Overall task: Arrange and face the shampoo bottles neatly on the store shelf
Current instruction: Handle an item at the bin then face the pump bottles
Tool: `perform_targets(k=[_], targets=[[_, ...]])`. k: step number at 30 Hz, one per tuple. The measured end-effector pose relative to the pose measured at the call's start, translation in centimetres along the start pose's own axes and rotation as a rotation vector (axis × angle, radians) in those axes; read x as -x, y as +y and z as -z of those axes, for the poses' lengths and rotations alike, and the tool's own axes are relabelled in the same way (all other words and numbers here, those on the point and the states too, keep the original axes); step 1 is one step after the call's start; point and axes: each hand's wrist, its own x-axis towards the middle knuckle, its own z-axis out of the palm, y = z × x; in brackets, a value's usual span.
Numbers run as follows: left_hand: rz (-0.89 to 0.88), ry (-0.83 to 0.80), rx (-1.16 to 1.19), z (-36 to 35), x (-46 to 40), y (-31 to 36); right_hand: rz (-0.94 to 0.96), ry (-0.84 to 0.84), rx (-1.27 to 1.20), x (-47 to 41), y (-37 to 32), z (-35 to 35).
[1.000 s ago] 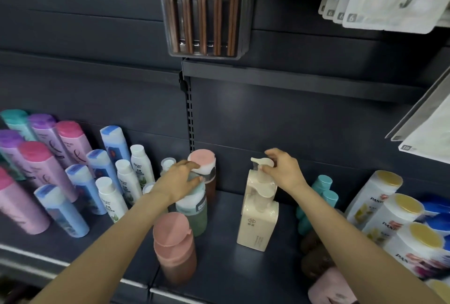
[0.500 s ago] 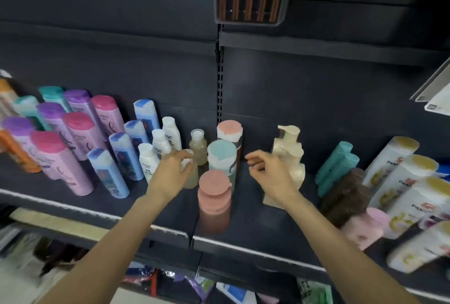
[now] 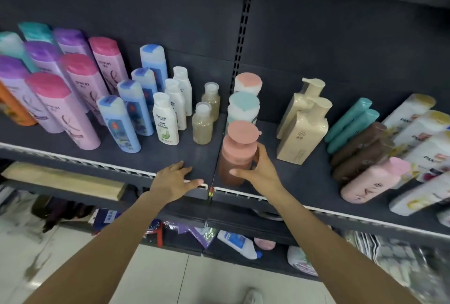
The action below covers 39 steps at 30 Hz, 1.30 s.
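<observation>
Three capped bottles stand in file behind the shelf edge; your right hand grasps the front pink bottle, while your left hand rests released on that edge. Rows left of this bottle look faced; right of it, the brown bottles and others lie toppled, still to straighten.

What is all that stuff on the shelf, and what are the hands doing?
Tall bottles: about nine; pink, purple, teal caps; far left.
Blue bottles: four; left of centre.
White bottles: three; beside the blue.
Beige bottles: two; centre.
Round-capped bottles: three in a file; front salmon bottle.
Cream pump bottles: two; right.
Teal, brown, pink, white bottles: leaning, far right.
Left hand: on the shelf edge.
Right hand: holds the salmon bottle.
</observation>
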Motion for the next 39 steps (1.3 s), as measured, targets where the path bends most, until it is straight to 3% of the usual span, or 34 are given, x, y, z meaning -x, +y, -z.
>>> perform_targets(k=[16,22,25,28,32,35,39], targets=[[0.013,-0.014,-0.012,0.3,0.1,0.2,0.014,0.259,0.08,-0.7,-0.1,-1.9],[0.048,0.011,0.117,0.8,-0.1,0.3,-0.006,0.255,0.105,-0.9,-1.0,-1.4],[0.071,0.034,0.311,1.2,-0.3,0.6,0.011,0.256,0.1,-0.5,-2.0,-0.8],[-0.008,0.112,0.517,2.3,0.1,1.7,0.037,0.228,0.127,0.0,-3.5,-0.1],[-0.245,0.33,0.717,5.4,1.8,4.7,0.074,0.193,0.173,0.9,-5.5,0.6],[-0.404,0.282,0.977,8.2,3.2,6.6,0.117,0.205,0.18,1.6,-6.9,0.9],[-0.476,0.242,0.961,10.5,4.6,7.9,0.195,0.208,0.244,2.6,-8.9,1.0]])
